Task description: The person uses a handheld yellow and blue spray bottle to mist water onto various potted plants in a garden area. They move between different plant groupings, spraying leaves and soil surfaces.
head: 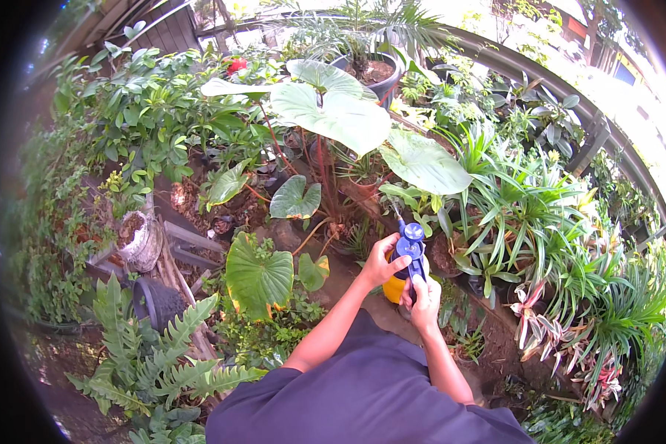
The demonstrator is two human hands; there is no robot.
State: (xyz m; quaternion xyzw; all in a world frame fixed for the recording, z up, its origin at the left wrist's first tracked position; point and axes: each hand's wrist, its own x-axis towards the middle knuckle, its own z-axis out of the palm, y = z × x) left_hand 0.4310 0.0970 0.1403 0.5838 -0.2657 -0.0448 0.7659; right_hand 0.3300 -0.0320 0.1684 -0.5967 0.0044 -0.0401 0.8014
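A hand pump sprayer with a blue head (410, 247) and a yellow tank (394, 288) is held out in front of my body. My left hand (386, 261) grips it from the left, its thumb lying across the blue top. Around the blue handle at the near end, my right hand (423, 299) is closed with the thumb uppermost. The nozzle (402, 223) points away from me, and a fine spray leaves its tip toward low green leaves. Most of the tank is hidden under the head and my hands.
A large-leaved plant with red stems (333, 116) spreads just ahead. Strappy green plants (510, 205) crowd the right side. Leftward are a tipped black pot (155, 302), a whitish pot (141, 244) and a fern (139, 355). A potted palm (386, 83) stands farther back.
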